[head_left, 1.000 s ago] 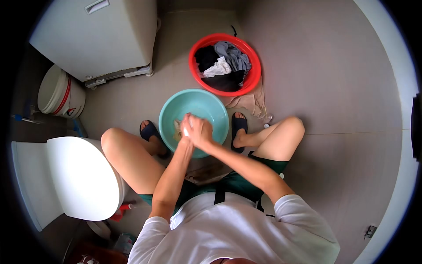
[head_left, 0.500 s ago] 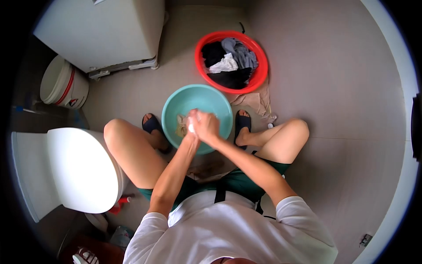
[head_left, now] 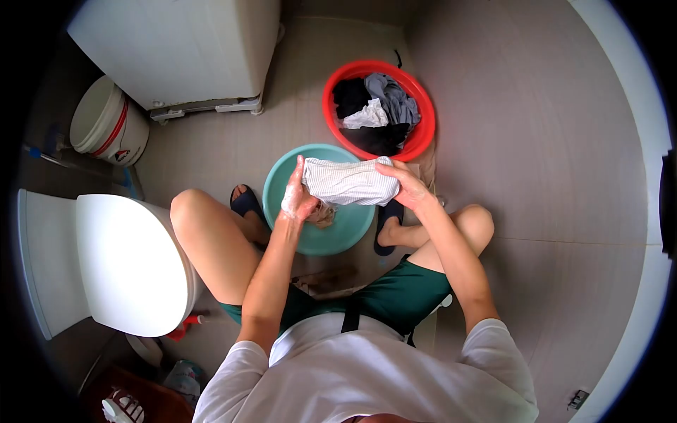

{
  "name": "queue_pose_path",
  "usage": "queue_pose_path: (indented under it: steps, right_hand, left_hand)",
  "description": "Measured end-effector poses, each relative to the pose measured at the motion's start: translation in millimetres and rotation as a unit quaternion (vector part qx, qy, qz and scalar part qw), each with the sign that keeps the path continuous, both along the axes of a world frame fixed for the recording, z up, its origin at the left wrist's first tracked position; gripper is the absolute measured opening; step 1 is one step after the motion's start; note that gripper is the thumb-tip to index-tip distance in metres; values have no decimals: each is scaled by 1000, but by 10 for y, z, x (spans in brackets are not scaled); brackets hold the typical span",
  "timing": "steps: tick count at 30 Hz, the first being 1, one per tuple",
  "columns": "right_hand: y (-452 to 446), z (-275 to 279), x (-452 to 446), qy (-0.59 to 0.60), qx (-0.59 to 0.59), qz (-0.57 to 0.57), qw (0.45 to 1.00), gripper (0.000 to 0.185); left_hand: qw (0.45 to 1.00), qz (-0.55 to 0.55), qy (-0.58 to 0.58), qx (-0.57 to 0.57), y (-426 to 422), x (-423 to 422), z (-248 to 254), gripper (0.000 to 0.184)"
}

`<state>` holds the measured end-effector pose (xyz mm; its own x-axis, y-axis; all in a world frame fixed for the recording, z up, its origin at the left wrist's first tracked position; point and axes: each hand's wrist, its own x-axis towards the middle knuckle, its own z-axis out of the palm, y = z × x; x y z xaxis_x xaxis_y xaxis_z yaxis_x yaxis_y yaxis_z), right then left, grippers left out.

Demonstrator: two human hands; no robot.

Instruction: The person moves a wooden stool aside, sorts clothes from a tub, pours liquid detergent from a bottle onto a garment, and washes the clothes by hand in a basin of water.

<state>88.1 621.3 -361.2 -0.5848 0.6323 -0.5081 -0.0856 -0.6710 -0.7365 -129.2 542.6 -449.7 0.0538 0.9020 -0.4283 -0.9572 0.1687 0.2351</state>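
A striped white-and-grey cloth (head_left: 349, 181) is stretched sideways between my hands above the teal basin (head_left: 330, 241). My left hand (head_left: 299, 195) grips its left end, with white foam on the wrist and thumb side. At the right end, my right hand (head_left: 407, 185) holds the cloth with the thumb on top. A wet beige cloth (head_left: 322, 215) lies inside the basin, partly hidden by my left hand and the striped cloth.
Behind the basin stands a red tub (head_left: 426, 127) of black, grey and white clothes. A white bucket (head_left: 113, 123) and white appliance (head_left: 183, 53) are at the upper left, a toilet (head_left: 134, 268) at the left. Slippered feet flank the basin.
My hands were pressed together over the basin around something white. They have moved apart, and the striped cloth is now spread between them.
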Motion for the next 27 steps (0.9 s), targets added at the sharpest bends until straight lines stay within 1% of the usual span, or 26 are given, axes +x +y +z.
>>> queue_pose_path:
  steps: [2,3,5,7,9,10,13,14,16,17,18,19,20,21,22,23,24,25,27]
  right_hand:
    - [31,40,40,41,3,24,999,37]
    - [48,55,54,62,5,37,997,37]
    - [65,54,78,82,-7,18,996,36]
    - [87,10,80,112,-18,-6,994,34]
    - [98,-65,37,151,-29,-34,987,32]
    - [80,-57,-6,166,-44,-54,984,31]
    - [47,-99,-79,174,-66,-66,980,32]
    - [0,-4,-118,179,-58,-40,981,35]
    - [-102,-12,-164,82,77,0,994,37]
    - [-180,-24,-192,31,144,20,989,38]
    - [-282,-44,-223,-24,201,83,976,41]
    - [-399,-75,-246,-72,322,148,932,40]
    - [-570,-179,-287,-109,392,169,898,38]
    - [-730,-244,-305,-152,508,198,824,34]
    - [-914,-234,-312,-167,563,204,784,31]
    - [-1053,-239,-323,-179,534,235,792,27]
    - [-1166,-267,-316,-174,548,220,788,25]
    - [-1233,-269,-320,-169,561,205,784,23]
    - [-1280,-246,-300,-195,528,166,810,21]
  left_hand:
    - [1000,8,2,8,23,-52,30,37]
    - [999,7,28,24,31,-65,46,36]
    - [995,6,80,57,34,-86,103,35]
    - [990,-8,113,83,70,-105,-277,32]
    - [989,19,112,100,37,-42,-511,34]
    - [983,-12,167,72,10,-8,-587,43]
    - [967,-113,205,-97,-144,189,-737,58]
    - [974,-140,141,-108,-206,268,-723,63]
    - [973,-193,10,-128,-272,420,-682,75]
    - [979,-190,-32,-72,-260,456,-620,78]
    - [979,-187,-73,-16,-253,487,-562,81]
    - [975,-185,-114,39,-253,498,-531,83]
    - [978,-145,-132,71,-234,491,-451,88]
    - [983,-127,-124,53,-260,437,-363,92]
    - [987,-91,-123,44,-235,419,-350,92]
    - [991,-52,-122,35,-209,393,-337,93]
    - [987,-64,-136,59,-245,351,-267,92]
    - [984,-55,-158,67,-261,345,-320,89]
    - [982,-12,-172,76,-227,345,-450,88]
